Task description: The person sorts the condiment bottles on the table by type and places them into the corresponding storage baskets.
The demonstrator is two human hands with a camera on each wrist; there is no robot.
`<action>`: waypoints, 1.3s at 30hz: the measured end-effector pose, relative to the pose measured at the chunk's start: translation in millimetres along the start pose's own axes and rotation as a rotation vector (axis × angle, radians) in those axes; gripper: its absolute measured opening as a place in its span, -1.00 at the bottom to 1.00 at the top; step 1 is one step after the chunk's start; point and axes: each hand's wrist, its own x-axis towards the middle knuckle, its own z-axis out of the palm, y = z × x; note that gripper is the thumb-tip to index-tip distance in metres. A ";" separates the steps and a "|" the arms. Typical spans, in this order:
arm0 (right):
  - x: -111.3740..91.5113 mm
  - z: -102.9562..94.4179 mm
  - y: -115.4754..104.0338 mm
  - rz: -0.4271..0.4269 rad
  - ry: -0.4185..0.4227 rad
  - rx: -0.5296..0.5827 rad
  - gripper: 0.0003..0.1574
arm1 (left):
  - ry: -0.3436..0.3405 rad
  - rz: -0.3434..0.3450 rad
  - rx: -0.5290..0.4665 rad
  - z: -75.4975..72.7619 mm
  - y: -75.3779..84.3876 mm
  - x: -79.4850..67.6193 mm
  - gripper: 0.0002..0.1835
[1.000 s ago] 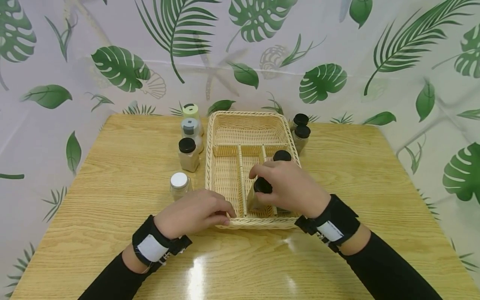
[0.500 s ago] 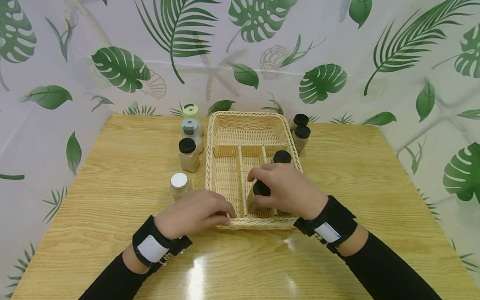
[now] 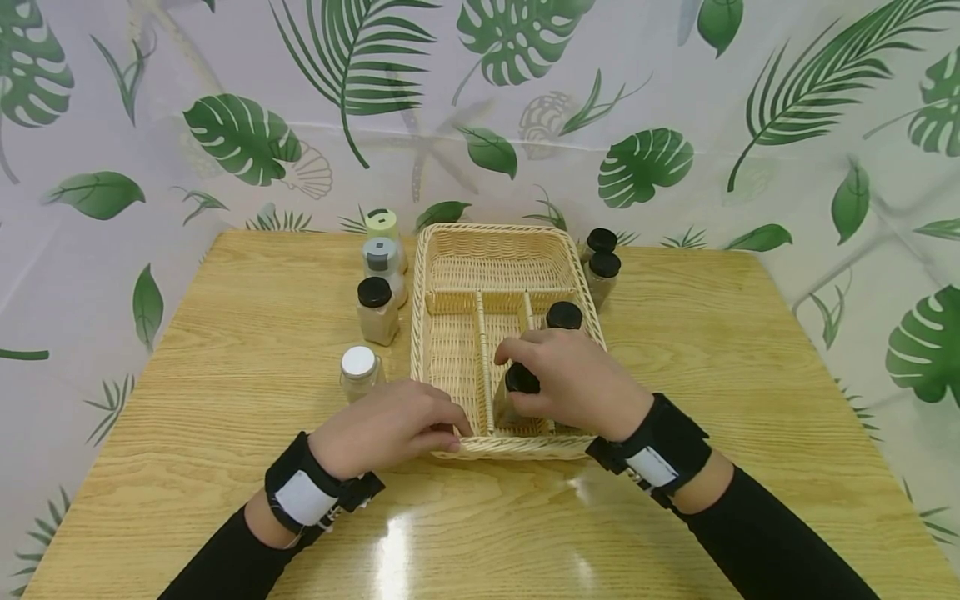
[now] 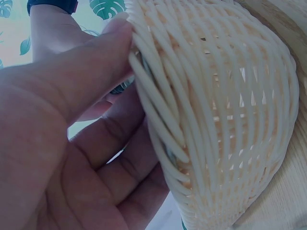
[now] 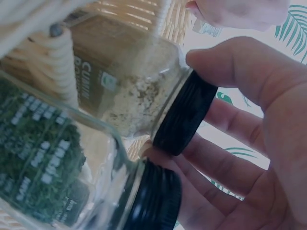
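My right hand (image 3: 573, 379) pinches the black lid of a spice jar (image 5: 136, 81) that reads "CUMIN", with the thumb on one side and fingers on the other. In the head view this jar stands in the front middle compartment of the wicker basket (image 3: 517, 447). Beside it, in the right wrist view, lies a glass jar of dried green herbs (image 5: 36, 153), its black lid near my fingers. Another black-lidded jar (image 3: 564, 316) shows behind my right hand. My left hand (image 3: 390, 425) grips the basket's front rim, thumb outside and fingers inside, as the left wrist view shows.
Left of the basket stand a white-lidded jar (image 3: 360, 367), a black-lidded jar (image 3: 377, 312), a grey-lidded jar (image 3: 382, 257) and a yellow-green-lidded one (image 3: 381, 221). Two black-lidded jars (image 3: 603, 271) stand along its right side. A leaf-print cloth (image 3: 480, 108) hangs behind the wooden table (image 3: 675, 358).
My right hand and the cumin jar have shifted slightly down and left in the head view. The left hand stays on the rim, and the basket has not moved.
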 end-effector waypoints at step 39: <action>-48.6 -31.6 83.5 0.350 0.116 0.010 -0.62 | 0.005 -0.004 -0.017 2.6 0.3 0.7 -0.86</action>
